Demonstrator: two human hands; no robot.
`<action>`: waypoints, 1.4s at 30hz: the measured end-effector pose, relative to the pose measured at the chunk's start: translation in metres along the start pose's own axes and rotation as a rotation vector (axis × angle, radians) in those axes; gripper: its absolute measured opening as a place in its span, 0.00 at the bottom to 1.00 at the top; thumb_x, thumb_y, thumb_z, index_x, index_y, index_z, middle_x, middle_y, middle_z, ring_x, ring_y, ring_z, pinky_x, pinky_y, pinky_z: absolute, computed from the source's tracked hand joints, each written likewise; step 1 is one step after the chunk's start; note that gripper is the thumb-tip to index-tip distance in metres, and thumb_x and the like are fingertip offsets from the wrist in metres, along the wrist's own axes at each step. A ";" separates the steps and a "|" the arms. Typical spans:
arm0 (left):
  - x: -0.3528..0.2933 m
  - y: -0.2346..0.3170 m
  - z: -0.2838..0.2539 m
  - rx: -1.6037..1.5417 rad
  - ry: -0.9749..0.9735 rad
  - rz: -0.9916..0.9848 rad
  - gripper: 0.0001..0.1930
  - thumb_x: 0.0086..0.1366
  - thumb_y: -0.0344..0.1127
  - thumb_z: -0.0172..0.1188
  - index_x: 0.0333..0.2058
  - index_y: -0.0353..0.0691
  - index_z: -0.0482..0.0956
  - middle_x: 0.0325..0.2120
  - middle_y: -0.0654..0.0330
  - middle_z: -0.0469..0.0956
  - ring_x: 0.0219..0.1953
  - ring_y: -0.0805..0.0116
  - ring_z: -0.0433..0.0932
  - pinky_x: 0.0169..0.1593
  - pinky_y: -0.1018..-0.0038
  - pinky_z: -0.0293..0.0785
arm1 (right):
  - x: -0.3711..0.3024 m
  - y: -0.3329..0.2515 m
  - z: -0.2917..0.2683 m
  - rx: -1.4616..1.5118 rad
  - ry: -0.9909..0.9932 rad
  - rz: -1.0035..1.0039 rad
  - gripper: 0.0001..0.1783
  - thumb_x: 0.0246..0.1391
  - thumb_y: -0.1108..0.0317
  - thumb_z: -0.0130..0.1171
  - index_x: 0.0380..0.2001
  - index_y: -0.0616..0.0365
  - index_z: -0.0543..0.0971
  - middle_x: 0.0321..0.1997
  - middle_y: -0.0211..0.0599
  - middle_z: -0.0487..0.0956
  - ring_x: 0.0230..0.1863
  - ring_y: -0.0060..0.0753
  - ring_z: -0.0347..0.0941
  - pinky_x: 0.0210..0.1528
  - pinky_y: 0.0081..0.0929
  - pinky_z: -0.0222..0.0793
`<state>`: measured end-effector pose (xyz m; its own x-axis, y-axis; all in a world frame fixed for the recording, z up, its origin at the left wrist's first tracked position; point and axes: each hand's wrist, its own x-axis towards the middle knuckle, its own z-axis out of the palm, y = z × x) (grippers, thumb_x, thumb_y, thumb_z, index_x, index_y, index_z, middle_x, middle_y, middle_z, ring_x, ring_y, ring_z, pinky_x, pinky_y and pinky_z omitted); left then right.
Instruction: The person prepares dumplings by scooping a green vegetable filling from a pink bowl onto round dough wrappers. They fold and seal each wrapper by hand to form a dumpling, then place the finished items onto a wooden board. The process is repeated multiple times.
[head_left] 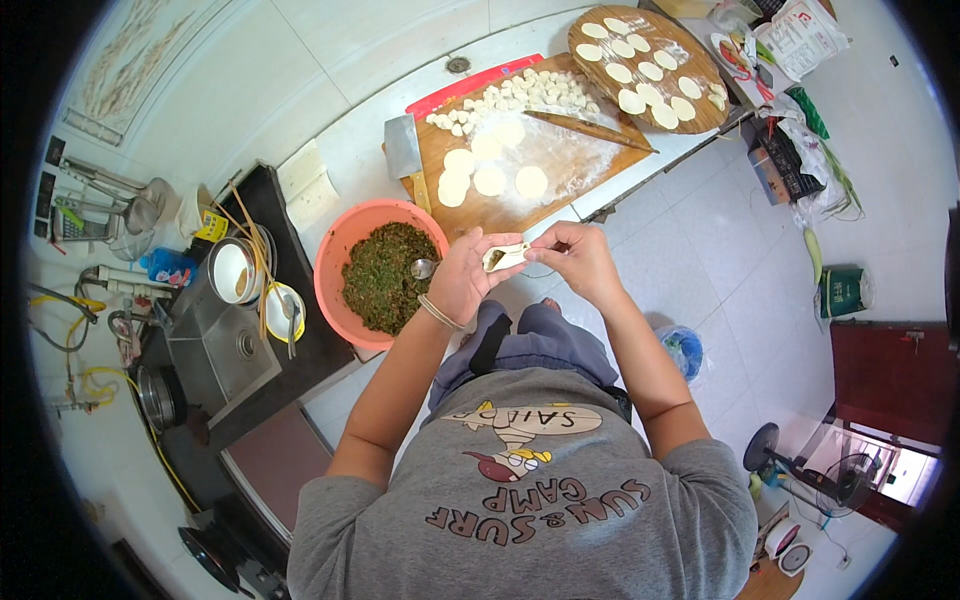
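Observation:
A half-folded dumpling (505, 257) is held between my two hands, just off the near edge of the wooden board. My left hand (468, 277) cradles it from the left with the fingers curled round it. My right hand (580, 258) pinches its right end. Some filling shows in the open part of the wrapper. To the left stands a pink basin (328, 275) of chopped green filling (385, 275), with a metal spoon (423, 268) in it. Several round wrappers (490, 181) and many small dough pieces (515, 95) lie on the floured board (560, 180).
A cleaver (405, 150) rests on the board's left side, a rolling pin (590, 130) on its right. Beyond, a round board (650, 50) carries more wrappers. A sink (225, 350), bowls (232, 272) and chopsticks (262, 262) are at left; a bin (680, 352) stands on the floor at right.

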<state>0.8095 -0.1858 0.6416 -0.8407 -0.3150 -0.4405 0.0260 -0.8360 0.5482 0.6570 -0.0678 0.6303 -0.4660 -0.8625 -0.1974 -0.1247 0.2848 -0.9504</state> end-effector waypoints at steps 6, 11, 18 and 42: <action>0.003 -0.002 -0.003 -0.007 0.010 -0.016 0.26 0.69 0.47 0.36 0.49 0.24 0.63 0.49 0.45 0.68 0.54 0.56 0.68 0.59 0.61 0.64 | -0.001 -0.019 -0.003 -0.211 0.052 -0.307 0.08 0.42 0.71 0.65 0.28 0.61 0.79 0.21 0.37 0.73 0.23 0.34 0.71 0.26 0.28 0.66; 0.007 -0.002 -0.003 -0.012 -0.029 -0.047 0.25 0.69 0.46 0.36 0.49 0.25 0.62 0.49 0.45 0.68 0.54 0.56 0.68 0.59 0.60 0.64 | 0.000 -0.015 -0.008 -0.282 -0.023 -0.357 0.08 0.43 0.73 0.64 0.29 0.62 0.79 0.24 0.37 0.74 0.25 0.36 0.71 0.27 0.27 0.67; 0.009 -0.004 -0.003 -0.009 -0.011 -0.060 0.27 0.69 0.48 0.36 0.50 0.25 0.63 0.49 0.45 0.68 0.54 0.59 0.68 0.59 0.61 0.64 | 0.001 -0.013 -0.006 -0.341 0.065 -0.550 0.07 0.41 0.74 0.65 0.27 0.62 0.80 0.25 0.37 0.77 0.28 0.35 0.73 0.29 0.27 0.69; 0.014 -0.010 0.017 -0.086 -0.047 -0.033 0.30 0.69 0.53 0.31 0.53 0.29 0.62 0.48 0.49 0.70 0.51 0.60 0.71 0.59 0.61 0.64 | 0.006 -0.029 -0.005 -0.204 0.000 -0.227 0.14 0.40 0.71 0.65 0.35 0.57 0.82 0.23 0.34 0.72 0.25 0.28 0.69 0.27 0.25 0.65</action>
<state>0.7882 -0.1742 0.6417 -0.8661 -0.2672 -0.4224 0.0426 -0.8815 0.4703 0.6537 -0.0796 0.6581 -0.4060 -0.9138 0.0141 -0.3984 0.1631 -0.9026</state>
